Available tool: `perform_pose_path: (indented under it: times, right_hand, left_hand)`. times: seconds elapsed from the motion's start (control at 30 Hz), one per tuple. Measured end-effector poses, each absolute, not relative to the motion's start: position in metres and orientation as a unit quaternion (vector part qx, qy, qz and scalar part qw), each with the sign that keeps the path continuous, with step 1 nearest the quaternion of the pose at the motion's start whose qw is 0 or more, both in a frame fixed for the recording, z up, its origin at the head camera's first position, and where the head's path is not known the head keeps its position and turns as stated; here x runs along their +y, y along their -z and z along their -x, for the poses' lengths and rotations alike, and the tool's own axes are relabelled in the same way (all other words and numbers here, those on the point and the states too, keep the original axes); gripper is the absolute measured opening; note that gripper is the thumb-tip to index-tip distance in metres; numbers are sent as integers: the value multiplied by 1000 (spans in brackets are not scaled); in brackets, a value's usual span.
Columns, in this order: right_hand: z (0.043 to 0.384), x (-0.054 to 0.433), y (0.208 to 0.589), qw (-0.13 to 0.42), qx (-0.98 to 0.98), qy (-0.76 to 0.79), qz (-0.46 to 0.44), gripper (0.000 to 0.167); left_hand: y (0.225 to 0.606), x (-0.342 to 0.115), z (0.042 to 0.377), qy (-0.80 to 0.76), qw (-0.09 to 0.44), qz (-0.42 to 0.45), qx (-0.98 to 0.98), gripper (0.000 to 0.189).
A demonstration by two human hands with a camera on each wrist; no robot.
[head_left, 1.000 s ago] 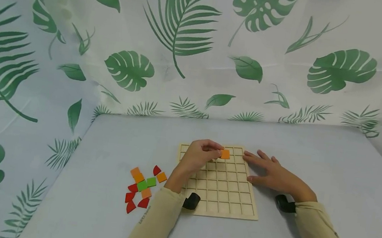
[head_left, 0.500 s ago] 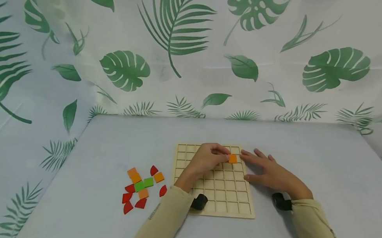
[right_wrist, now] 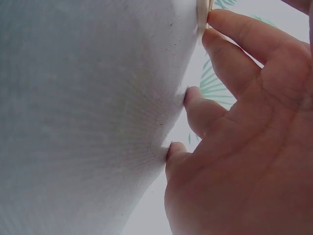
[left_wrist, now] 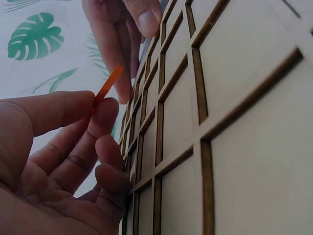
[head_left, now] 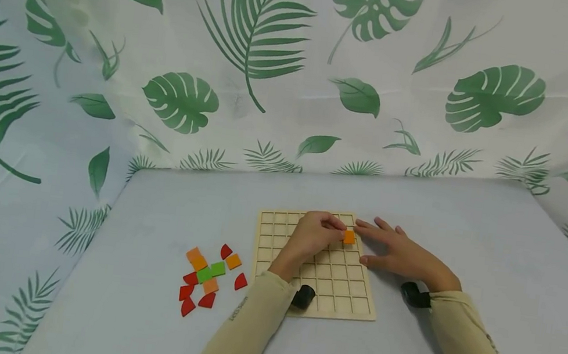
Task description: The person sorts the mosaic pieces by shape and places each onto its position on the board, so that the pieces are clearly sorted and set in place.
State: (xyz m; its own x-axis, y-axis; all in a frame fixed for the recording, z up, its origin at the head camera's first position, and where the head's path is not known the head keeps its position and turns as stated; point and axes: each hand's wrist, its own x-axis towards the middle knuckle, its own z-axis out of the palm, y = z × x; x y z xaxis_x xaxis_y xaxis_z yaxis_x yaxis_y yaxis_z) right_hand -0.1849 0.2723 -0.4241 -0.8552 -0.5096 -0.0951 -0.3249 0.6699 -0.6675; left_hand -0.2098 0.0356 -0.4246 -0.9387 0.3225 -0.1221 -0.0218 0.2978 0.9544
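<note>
My left hand (head_left: 311,239) pinches a thin orange square tile (head_left: 349,237) between thumb and fingertips. In the left wrist view the tile (left_wrist: 108,88) stands tilted, edge-on, a little above the wooden grid board (left_wrist: 176,117). The board (head_left: 339,288) lies on the table with rows of square recesses, partly covered by my left hand and sleeve. My right hand (head_left: 401,254) spreads its straight fingers at the board's right edge. Seen from the right wrist, two fingertips of this hand (right_wrist: 244,122) touch the board's rim (right_wrist: 203,22), and other fingertips rest on the table cloth.
Left of the board lies a loose group of pieces: orange squares (head_left: 234,261), green squares (head_left: 218,269) and several red quarter-round pieces (head_left: 241,281). A leaf-print curtain (head_left: 275,71) rises behind the pale table (head_left: 166,198). Each wrist carries a black camera (head_left: 304,297).
My left hand has carried the orange tile rightward over the board toward its right columns, uncovering a red piece on the table. The right hand stays at the board's edge. The head view shifts slightly.
</note>
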Motion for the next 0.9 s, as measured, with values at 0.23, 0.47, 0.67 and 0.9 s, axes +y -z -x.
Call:
perform_pose_path:
  times: [0.23,0.47,0.67,0.9]
  right_hand:
    - [187,272,426,138,904,330,233,76]
    - [187,273,428,135,904,330,234,75]
    - [187,272,426,134,904,331,237,75]
    - [188,273,424,134,901,335,240,74]
  left_hand:
    - [427,39,209,-556,126,-82,817,4]
    - [431,48,207,-508,88,-101,851,4]
    - [429,53,206,-462,68,-112,877,6]
    - [429,53,206,-453,57,-132,880,6]
